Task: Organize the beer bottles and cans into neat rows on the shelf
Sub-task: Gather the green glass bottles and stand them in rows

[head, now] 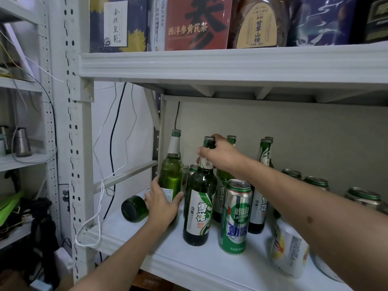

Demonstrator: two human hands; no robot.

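Observation:
Green beer bottles and cans stand on a white shelf (134, 246). My left hand (162, 203) wraps the lower body of a tall green bottle (171, 171) at the shelf's left, standing slightly tilted. My right hand (220, 153) grips the neck of a dark green bottle (199, 208) with a white and green label, upright near the front. A green and silver can (235, 217) stands just right of that bottle. Another green bottle (134, 208) lies on its side at the left edge, partly behind my left hand. More bottles (265, 152) stand farther back.
Several cans (316, 182) line the back right. A white and yellow can (288, 250) stands at the front right under my right arm. The upper shelf (231, 64) carries boxes and a jar. Cables (113, 156) hang at the left by the perforated post (72, 143).

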